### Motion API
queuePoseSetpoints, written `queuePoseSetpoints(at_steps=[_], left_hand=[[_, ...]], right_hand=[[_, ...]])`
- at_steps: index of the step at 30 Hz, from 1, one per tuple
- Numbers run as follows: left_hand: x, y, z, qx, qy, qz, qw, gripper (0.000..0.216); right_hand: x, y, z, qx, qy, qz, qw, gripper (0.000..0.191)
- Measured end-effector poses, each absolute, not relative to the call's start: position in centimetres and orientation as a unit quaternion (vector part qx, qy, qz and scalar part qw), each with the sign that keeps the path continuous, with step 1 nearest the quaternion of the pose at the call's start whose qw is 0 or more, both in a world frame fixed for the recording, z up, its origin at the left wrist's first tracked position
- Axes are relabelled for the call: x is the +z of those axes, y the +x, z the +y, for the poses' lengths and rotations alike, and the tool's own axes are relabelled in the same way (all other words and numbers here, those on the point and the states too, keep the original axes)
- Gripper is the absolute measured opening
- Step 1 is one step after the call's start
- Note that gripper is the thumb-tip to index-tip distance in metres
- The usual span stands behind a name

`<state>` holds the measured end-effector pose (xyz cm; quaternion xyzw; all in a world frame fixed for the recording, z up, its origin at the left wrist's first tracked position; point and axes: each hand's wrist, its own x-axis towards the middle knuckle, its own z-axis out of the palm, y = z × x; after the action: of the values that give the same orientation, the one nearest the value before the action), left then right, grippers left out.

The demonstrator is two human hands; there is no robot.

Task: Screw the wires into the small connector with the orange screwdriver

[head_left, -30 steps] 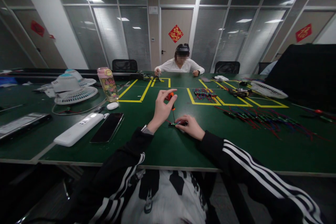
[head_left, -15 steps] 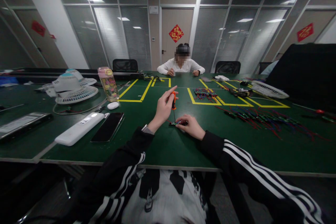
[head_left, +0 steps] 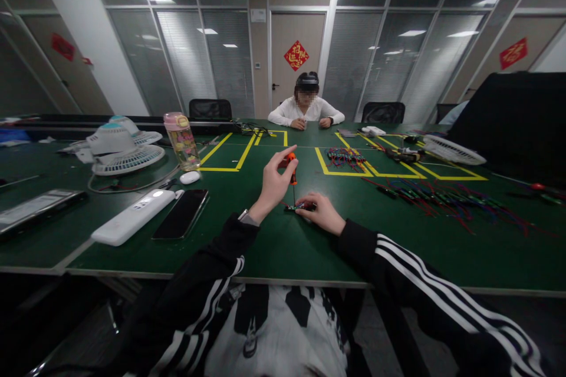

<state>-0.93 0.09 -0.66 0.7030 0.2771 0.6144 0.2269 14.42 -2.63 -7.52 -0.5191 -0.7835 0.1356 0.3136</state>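
Observation:
An orange and black screwdriver (head_left: 293,177) stands upright, its handle gripped by the fingers of my left hand (head_left: 277,178). The thin shaft runs down to a small green circuit board with wires (head_left: 290,208) on the table. My right hand (head_left: 324,212) pinches the board's right part against the tabletop, and its fingers hide that end. Red wire sticks out to the board's left. Whether the tip sits in a screw is too small to tell.
On the left lie a phone (head_left: 181,214), a white power strip (head_left: 134,218), a bottle (head_left: 183,144) and a fan (head_left: 128,156). Wired boards (head_left: 442,198) lie in a heap on the right. Across the green table (head_left: 283,259) sits a person (head_left: 306,107) in white.
The fingers of my left hand have shifted round the screwdriver's handle, the thumb now further right. My right hand and the board stay put. The person opposite has brought their hands closer together.

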Motion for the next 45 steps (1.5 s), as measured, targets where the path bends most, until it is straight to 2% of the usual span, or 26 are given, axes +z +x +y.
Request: queuePoseSetpoints(at_steps=[3, 8, 13, 19, 25, 30, 35, 41, 45], left_hand=[[-0.67, -0.96, 0.09, 0.614, 0.708, 0.292, 0.191, 0.030], [-0.72, -0.89, 0.18, 0.598, 0.712, 0.259, 0.260, 0.035], [-0.77, -1.00, 0.17, 0.616, 0.709, 0.295, 0.179, 0.029], [-0.82, -0.86, 0.16, 0.608, 0.706, 0.262, 0.251, 0.035], [-0.71, -0.96, -0.03, 0.622, 0.706, 0.299, 0.160, 0.028], [-0.57, -0.89, -0.17, 0.604, 0.711, 0.265, 0.244, 0.033], [-0.45, -1.01, -0.50, 0.617, 0.710, 0.302, 0.158, 0.027], [-0.60, -0.86, -0.25, 0.601, 0.703, 0.261, 0.275, 0.034], [-0.75, -0.81, -0.13, 0.615, 0.703, 0.275, 0.226, 0.032]], right_hand=[[-7.55, 14.41, -2.61, 0.137, -0.519, -0.783, 0.315, 0.017], [-7.49, 14.40, -2.64, 0.143, -0.521, -0.781, 0.314, 0.017], [-7.39, 14.40, -2.73, 0.139, -0.521, -0.782, 0.313, 0.016], [-7.35, 14.41, -2.76, 0.138, -0.520, -0.784, 0.309, 0.016], [-7.38, 14.39, -2.73, 0.138, -0.522, -0.783, 0.308, 0.016], [-7.48, 14.43, -2.71, 0.139, -0.517, -0.785, 0.312, 0.016], [-7.47, 14.48, -2.69, 0.141, -0.516, -0.785, 0.312, 0.016], [-7.41, 14.45, -2.69, 0.139, -0.519, -0.785, 0.310, 0.016], [-7.41, 14.38, -2.68, 0.134, -0.520, -0.784, 0.312, 0.017]])
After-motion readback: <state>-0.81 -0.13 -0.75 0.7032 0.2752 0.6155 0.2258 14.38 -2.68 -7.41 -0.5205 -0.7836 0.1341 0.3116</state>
